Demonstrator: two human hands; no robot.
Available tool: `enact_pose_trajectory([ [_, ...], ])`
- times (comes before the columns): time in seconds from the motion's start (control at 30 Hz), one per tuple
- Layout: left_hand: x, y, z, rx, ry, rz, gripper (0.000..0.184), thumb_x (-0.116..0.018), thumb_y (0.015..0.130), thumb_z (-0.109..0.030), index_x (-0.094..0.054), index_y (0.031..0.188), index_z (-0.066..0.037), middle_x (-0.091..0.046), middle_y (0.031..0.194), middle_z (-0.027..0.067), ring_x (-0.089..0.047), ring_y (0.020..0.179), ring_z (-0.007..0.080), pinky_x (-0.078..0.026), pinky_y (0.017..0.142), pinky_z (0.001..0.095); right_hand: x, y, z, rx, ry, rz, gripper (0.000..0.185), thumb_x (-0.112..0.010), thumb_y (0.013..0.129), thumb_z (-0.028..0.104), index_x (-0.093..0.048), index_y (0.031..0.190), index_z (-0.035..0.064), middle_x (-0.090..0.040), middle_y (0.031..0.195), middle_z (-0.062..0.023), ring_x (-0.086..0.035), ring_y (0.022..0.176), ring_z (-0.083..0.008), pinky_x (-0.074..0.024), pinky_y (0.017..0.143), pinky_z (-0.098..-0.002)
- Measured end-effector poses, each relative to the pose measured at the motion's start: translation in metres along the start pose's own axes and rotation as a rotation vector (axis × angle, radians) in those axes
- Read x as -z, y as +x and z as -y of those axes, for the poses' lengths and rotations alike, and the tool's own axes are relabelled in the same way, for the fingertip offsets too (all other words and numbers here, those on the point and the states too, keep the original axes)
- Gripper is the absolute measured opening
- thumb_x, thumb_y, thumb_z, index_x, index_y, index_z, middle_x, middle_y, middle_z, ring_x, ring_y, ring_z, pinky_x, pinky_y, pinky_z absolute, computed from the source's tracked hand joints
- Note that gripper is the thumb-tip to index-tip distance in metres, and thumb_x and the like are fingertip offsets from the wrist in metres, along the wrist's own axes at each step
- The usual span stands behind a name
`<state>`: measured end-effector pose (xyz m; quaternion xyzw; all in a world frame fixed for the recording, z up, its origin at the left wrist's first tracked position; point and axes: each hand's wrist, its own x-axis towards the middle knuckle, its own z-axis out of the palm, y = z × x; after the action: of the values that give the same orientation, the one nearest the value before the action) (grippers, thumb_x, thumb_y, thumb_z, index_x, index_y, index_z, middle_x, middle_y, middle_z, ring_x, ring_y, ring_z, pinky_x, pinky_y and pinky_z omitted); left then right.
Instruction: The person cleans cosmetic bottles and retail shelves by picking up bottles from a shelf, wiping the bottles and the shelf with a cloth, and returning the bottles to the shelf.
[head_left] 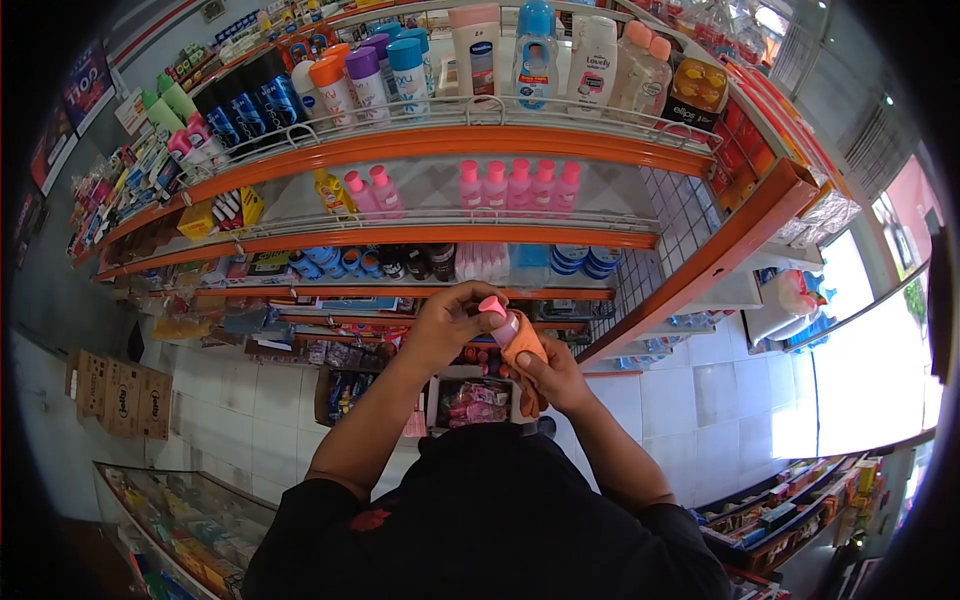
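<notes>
A small pink bottle [505, 328] with a brighter pink cap is held in front of the shelves, tilted. Fingers of my left hand [450, 325] are closed around its cap end. My right hand [553, 374] grips an orange cloth [525, 350] wrapped against the bottle's lower part. On the shelf beyond stand several similar pink bottles [519, 187] in a row. Two more pink bottles [373, 193] are farther left, beside a yellow bottle [333, 192].
The orange-edged shelf [440, 149] above carries spray cans and lotion bottles. An orange upright [700, 262] and wire mesh are at the right. Open boxes [473, 402] sit low below my hands, cartons [122, 396] at the left, and a glass case [190, 515] at the lower left.
</notes>
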<state>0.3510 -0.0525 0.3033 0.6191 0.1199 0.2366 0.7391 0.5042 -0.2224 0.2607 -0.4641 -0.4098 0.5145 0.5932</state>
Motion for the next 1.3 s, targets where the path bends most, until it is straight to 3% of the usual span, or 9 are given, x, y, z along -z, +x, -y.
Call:
enact_pose_trajectory([
  [0.07, 0.002, 0.002, 0.003, 0.0, 0.051, 0.002, 0.04, -0.083, 0.09, -0.017, -0.069, 0.124, 0.0, -0.07, 0.119, 0.0065, -0.066, 0.113, 0.0173, -0.052, 0.103, 0.0351, 0.0, -0.001, -0.001, -0.006, -0.027, 0.007, 0.045, -0.06, 0.103, 0.045, -0.06, 0.109, 0.0004, -0.063, 0.084, -0.008, -0.06, 0.067, -0.0147, -0.0494, 0.064, -0.0254],
  [0.27, -0.014, 0.008, 0.005, -0.049, -0.303, 0.123, 0.073, -0.089, 0.084, -0.024, -0.05, 0.143, -0.005, -0.073, 0.109, 0.0104, -0.07, 0.109, 0.022, -0.054, 0.1, 0.0372, -0.002, 0.002, -0.002, -0.265, 0.947, 0.492, 0.054, -0.06, 0.099, 0.052, -0.056, 0.112, -0.0003, -0.059, 0.08, -0.01, -0.062, 0.063, -0.0201, -0.0537, 0.054, -0.0295],
  [0.4, -0.01, 0.011, 0.014, -0.089, -0.362, 0.157, 0.088, -0.09, 0.082, -0.024, -0.036, 0.151, -0.009, -0.073, 0.105, 0.0117, -0.07, 0.11, 0.0262, -0.053, 0.104, 0.0416, -0.017, 0.003, -0.012, -0.242, 1.22, 0.64, 0.061, -0.064, 0.094, 0.056, -0.053, 0.112, -0.0019, -0.054, 0.075, -0.0085, -0.06, 0.058, -0.0204, -0.0528, 0.047, -0.0289],
  [0.5, -0.007, 0.007, 0.014, -0.092, -0.403, 0.173, 0.087, -0.09, 0.083, -0.024, -0.036, 0.15, -0.01, -0.073, 0.105, 0.0116, -0.069, 0.113, 0.028, -0.05, 0.107, 0.0443, -0.011, 0.003, -0.015, -0.238, 1.154, 0.682, 0.059, -0.067, 0.093, 0.053, -0.054, 0.113, -0.0006, -0.055, 0.076, -0.0084, -0.058, 0.055, -0.0188, -0.0502, 0.044, -0.0271],
  [0.67, -0.021, 0.003, 0.0, -0.012, -0.516, 0.155, 0.077, -0.087, 0.086, -0.023, -0.042, 0.147, -0.01, -0.071, 0.113, 0.0114, -0.064, 0.123, 0.028, -0.049, 0.109, 0.0445, 0.008, 0.004, -0.011, -0.084, 0.485, 0.423, 0.05, -0.07, 0.093, 0.044, -0.057, 0.115, 0.0005, -0.059, 0.082, -0.0057, -0.058, 0.064, -0.0134, -0.0504, 0.058, -0.0265],
  [0.73, -0.018, 0.003, 0.003, -0.042, -0.378, 0.079, 0.071, -0.087, 0.087, -0.022, -0.047, 0.144, -0.009, -0.068, 0.121, 0.0105, -0.062, 0.126, 0.0268, -0.049, 0.11, 0.0434, 0.014, 0.002, 0.0, -0.029, 0.212, 0.26, 0.039, -0.071, 0.095, 0.03, -0.06, 0.116, 0.0002, -0.062, 0.09, -0.0034, -0.059, 0.076, -0.0107, -0.0504, 0.071, -0.0275],
  [0.93, -0.028, -0.018, 0.02, -0.143, -0.072, -0.016, 0.054, -0.083, 0.09, -0.016, -0.058, 0.136, -0.004, -0.061, 0.131, 0.0076, -0.06, 0.124, 0.0193, -0.051, 0.106, 0.0373, 0.011, 0.004, 0.006, 0.152, -0.087, 0.031, 0.034, -0.07, 0.098, 0.016, -0.059, 0.126, -0.0005, -0.065, 0.1, -0.0037, -0.063, 0.087, -0.0114, -0.0513, 0.078, -0.0276],
  [1.1, -0.032, -0.027, 0.032, -0.055, -0.115, -0.088, 0.056, -0.084, 0.09, -0.016, -0.058, 0.137, -0.002, -0.062, 0.123, 0.0052, -0.061, 0.115, 0.0169, -0.053, 0.095, 0.032, 0.007, 0.0, 0.018, 0.17, -0.332, 0.008, 0.047, -0.072, 0.097, 0.025, -0.057, 0.132, -0.0035, -0.069, 0.105, -0.0111, -0.068, 0.094, -0.019, -0.0535, 0.085, -0.0335],
  [1.3, -0.038, -0.031, 0.033, 0.052, -0.252, -0.144, 0.052, -0.082, 0.092, -0.018, -0.058, 0.136, -0.004, -0.064, 0.117, 0.0053, -0.062, 0.11, 0.015, -0.055, 0.088, 0.0293, 0.01, 0.002, 0.016, 0.208, -0.668, -0.109, 0.055, -0.073, 0.096, 0.031, -0.056, 0.136, -0.0027, -0.071, 0.104, -0.0247, -0.071, 0.097, -0.0405, -0.0561, 0.084, -0.0428],
])
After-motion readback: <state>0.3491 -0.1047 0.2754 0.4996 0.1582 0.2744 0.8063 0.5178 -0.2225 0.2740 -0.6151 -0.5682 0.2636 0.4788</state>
